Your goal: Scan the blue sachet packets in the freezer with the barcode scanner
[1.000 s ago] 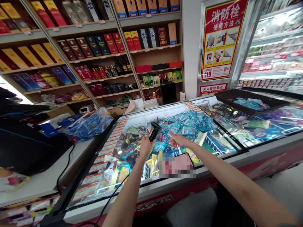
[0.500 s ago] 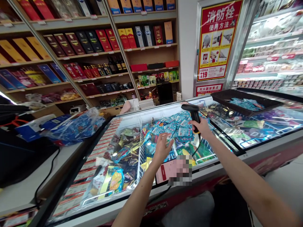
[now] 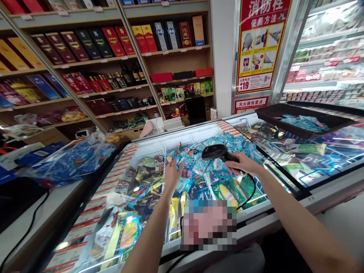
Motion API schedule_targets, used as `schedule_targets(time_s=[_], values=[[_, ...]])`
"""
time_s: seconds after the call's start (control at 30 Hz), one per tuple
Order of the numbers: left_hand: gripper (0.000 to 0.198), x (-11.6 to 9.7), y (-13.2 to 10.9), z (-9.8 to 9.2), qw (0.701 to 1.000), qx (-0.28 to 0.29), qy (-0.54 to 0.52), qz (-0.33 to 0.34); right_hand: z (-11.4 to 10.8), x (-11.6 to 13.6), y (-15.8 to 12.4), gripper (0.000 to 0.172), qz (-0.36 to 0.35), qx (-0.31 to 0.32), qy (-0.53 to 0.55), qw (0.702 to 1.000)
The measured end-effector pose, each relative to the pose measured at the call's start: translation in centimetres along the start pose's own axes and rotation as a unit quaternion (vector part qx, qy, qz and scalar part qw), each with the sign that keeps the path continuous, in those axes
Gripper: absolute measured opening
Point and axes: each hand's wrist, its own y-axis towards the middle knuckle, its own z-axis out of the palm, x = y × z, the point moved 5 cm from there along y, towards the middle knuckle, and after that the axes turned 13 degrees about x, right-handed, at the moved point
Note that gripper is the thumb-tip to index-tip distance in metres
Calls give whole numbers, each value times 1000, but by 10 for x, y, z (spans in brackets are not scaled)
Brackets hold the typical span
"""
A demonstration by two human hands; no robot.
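Observation:
My right hand (image 3: 241,163) is wrapped around the handle of a black barcode scanner (image 3: 214,152); its head points left above the freezer, and its cord (image 3: 253,193) loops down below my wrist. Under the scanner lies a heap of light-blue packets (image 3: 199,165). My left hand (image 3: 173,176) hovers over the heap's left side with thumb and fingers apart, and I see nothing held in it. Beneath the right hand are green packs (image 3: 240,191), and yellow packs (image 3: 174,216) lie below the left hand. A pixelated patch hides something at the freezer's front edge.
White wire dividers split the chest freezer (image 3: 148,151). A dark tray (image 3: 273,113) with blue packets rests on the right. Left, a counter bears a blue plastic-wrapped bundle (image 3: 71,161) and a black cable (image 3: 31,220). Shelves (image 3: 113,91) of boxes and bottles stand behind.
The scanner has swung from upright to pointing left and lower over the blue packets. My left hand has shifted left and slightly up. The camera view has tilted down a little.

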Motion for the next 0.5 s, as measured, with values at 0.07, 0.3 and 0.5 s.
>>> schedule_targets(time_s=[0.07, 0.3, 0.5], values=[[54, 2, 7, 3, 999, 5, 29, -12, -6, -15, -25, 34, 39, 18, 47, 998], [60, 10, 15, 9, 995, 9, 70, -68, -77, -55, -132, 34, 165, -50, 28, 985], [64, 1, 16, 9, 992, 19, 85, -92, -74, -27, -83, 34, 60, -127, 13, 990]])
